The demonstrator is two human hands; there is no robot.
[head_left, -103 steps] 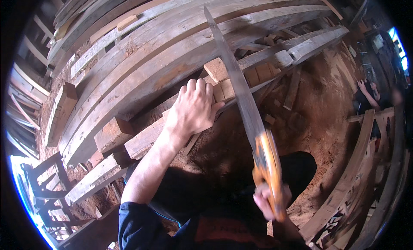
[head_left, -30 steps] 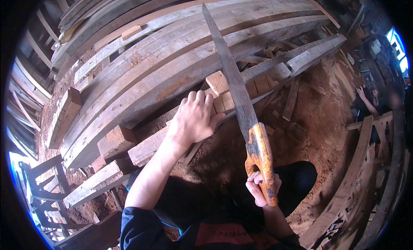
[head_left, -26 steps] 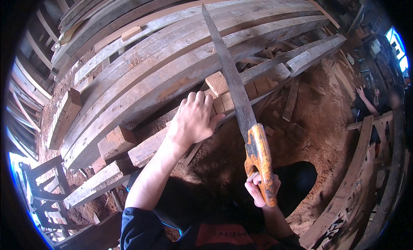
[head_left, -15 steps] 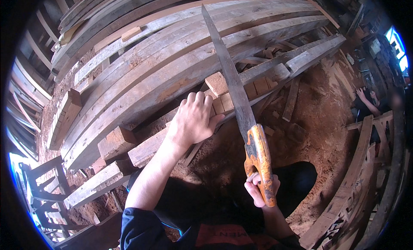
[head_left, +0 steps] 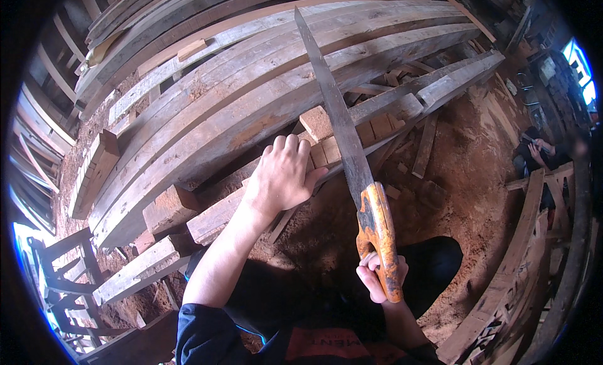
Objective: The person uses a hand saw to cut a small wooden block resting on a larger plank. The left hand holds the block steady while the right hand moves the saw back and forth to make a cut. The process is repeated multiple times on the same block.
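My right hand (head_left: 382, 274) is closed round the worn orange handle of a handsaw (head_left: 339, 114). The long grey blade points away and slightly left, crossing over a wooden beam (head_left: 217, 222) with its toothed edge to the left. On that beam, left of the blade, my left hand (head_left: 281, 176) presses down with its fingers curled over the far side and the thumb toward the saw. Several crosswise lines (head_left: 323, 152) show on the wood beside the blade. A short wood block (head_left: 316, 122) sits just beyond the beam, partly behind the saw.
Long timbers (head_left: 251, 95) lie side by side beyond the beam. A block (head_left: 169, 208) and a notched piece (head_left: 94, 173) are at left. Sawdust covers the ground (head_left: 465, 170). Stacked wood (head_left: 515, 258) stands at right, near another person's hands (head_left: 539, 150).
My hands and the saw look nearly unmoved. At the far right, the other person's hands have come together and been raised around something I cannot make out.
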